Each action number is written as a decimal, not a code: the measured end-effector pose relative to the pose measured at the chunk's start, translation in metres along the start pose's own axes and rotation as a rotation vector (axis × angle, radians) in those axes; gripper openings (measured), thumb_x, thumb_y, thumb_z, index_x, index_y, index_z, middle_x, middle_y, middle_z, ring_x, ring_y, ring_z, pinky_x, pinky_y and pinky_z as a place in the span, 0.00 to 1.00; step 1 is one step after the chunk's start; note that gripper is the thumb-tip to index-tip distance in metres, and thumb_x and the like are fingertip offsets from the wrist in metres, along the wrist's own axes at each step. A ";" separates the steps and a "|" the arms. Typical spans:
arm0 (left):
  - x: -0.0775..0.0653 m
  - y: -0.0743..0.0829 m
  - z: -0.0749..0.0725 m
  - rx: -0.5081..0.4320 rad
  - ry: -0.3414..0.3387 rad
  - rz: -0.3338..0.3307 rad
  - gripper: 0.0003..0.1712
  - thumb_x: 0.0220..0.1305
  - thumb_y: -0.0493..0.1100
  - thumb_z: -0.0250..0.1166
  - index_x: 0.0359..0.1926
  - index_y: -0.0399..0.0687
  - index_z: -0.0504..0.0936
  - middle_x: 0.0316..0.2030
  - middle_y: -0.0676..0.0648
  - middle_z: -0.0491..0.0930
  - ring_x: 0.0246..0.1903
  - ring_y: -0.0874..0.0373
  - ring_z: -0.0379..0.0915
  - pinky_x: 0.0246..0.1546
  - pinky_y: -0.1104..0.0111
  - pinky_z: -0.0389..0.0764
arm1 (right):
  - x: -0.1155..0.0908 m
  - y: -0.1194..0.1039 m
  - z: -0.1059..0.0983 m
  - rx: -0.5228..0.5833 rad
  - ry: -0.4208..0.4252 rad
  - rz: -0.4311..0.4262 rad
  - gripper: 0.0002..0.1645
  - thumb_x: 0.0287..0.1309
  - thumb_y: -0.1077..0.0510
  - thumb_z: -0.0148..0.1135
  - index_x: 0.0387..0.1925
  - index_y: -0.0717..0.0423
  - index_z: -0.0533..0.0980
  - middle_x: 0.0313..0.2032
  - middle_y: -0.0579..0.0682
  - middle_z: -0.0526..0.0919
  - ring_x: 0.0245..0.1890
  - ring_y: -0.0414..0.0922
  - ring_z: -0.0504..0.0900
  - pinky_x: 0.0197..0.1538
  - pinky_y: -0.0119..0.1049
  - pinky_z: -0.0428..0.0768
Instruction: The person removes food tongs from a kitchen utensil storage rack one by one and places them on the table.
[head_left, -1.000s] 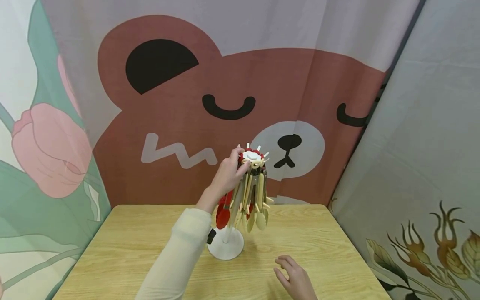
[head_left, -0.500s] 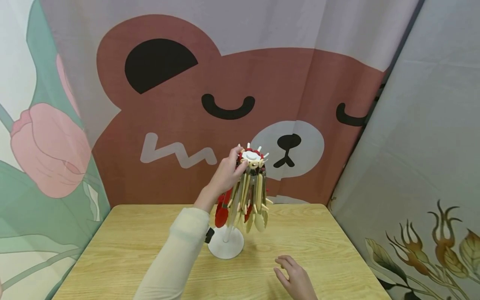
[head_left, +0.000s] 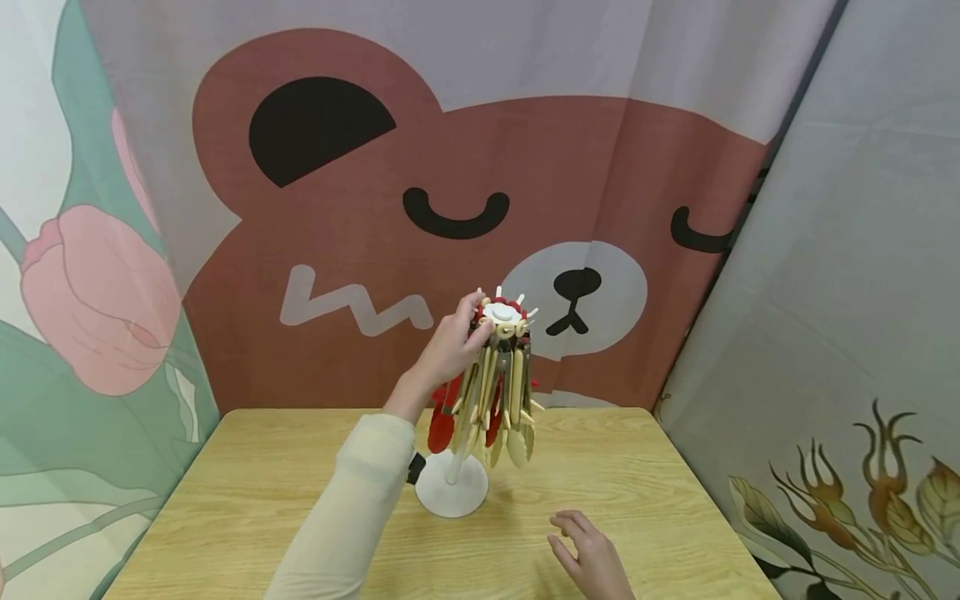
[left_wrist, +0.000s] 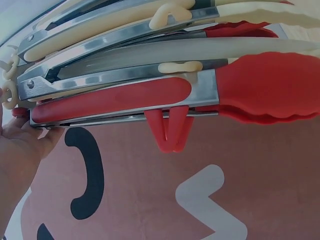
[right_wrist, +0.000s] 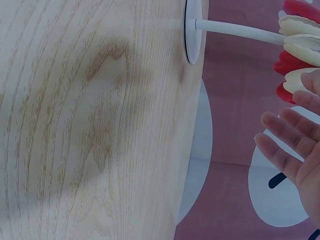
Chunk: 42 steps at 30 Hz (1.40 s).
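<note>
A white stand (head_left: 468,497) holds several kitchen tongs hanging from hooks round its white top disc (head_left: 502,312). My left hand (head_left: 447,348) grips the left side of this top, thumb in front and fingers behind. Red-tipped tongs (left_wrist: 267,82) hang just under that hand, their red pull loop by its fingers in the left wrist view. Beige-tipped tongs (head_left: 517,450) hang on the side facing me. Low over the table's right part, my right hand (head_left: 591,557) holds nothing, its fingers relaxed and apart. The stand's pole is largely hidden behind the tongs.
The stand's round base rests on a wood-grain table (head_left: 637,492). Behind the table hangs a curtain (head_left: 360,250) with a brown bear print. Another curtain (head_left: 847,333) with printed plants closes off the right side.
The rack's top has turned slightly with my left hand: the tongs on the near side have shifted a little to the left. My right hand has stayed in place.
</note>
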<state>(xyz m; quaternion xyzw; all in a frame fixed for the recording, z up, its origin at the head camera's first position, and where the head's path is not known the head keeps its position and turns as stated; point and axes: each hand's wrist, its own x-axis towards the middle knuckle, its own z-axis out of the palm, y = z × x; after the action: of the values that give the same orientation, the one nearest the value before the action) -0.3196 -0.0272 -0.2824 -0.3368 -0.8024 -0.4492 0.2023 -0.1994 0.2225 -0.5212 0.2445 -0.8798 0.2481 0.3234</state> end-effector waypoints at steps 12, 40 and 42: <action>-0.002 -0.002 0.002 -0.081 0.055 0.013 0.26 0.65 0.39 0.49 0.62 0.37 0.56 0.17 0.48 0.63 0.14 0.59 0.56 0.16 0.69 0.63 | 0.004 -0.003 -0.003 -0.012 -0.013 0.019 0.13 0.39 0.66 0.70 0.32 0.58 0.78 0.34 0.45 0.77 0.25 0.42 0.78 0.25 0.27 0.75; -0.003 -0.004 0.009 -0.063 0.123 -0.034 0.29 0.65 0.43 0.51 0.63 0.38 0.55 0.51 0.40 0.70 0.37 0.54 0.69 0.34 0.63 0.71 | 0.044 -0.015 -0.011 0.038 0.164 -0.065 0.20 0.35 0.70 0.69 0.37 0.64 0.77 0.33 0.53 0.79 0.28 0.42 0.77 0.28 0.23 0.74; -0.003 -0.004 0.009 -0.062 0.126 -0.039 0.29 0.65 0.43 0.51 0.63 0.37 0.55 0.51 0.40 0.70 0.38 0.54 0.69 0.35 0.63 0.72 | 0.047 -0.016 -0.012 0.046 0.167 -0.075 0.20 0.36 0.70 0.68 0.38 0.64 0.76 0.34 0.53 0.79 0.28 0.42 0.77 0.29 0.23 0.74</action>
<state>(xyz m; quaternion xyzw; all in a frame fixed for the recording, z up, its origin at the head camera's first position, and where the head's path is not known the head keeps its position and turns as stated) -0.3206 -0.0223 -0.2913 -0.2983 -0.7802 -0.4980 0.2331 -0.2161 0.2046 -0.4765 0.2631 -0.8340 0.2756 0.3992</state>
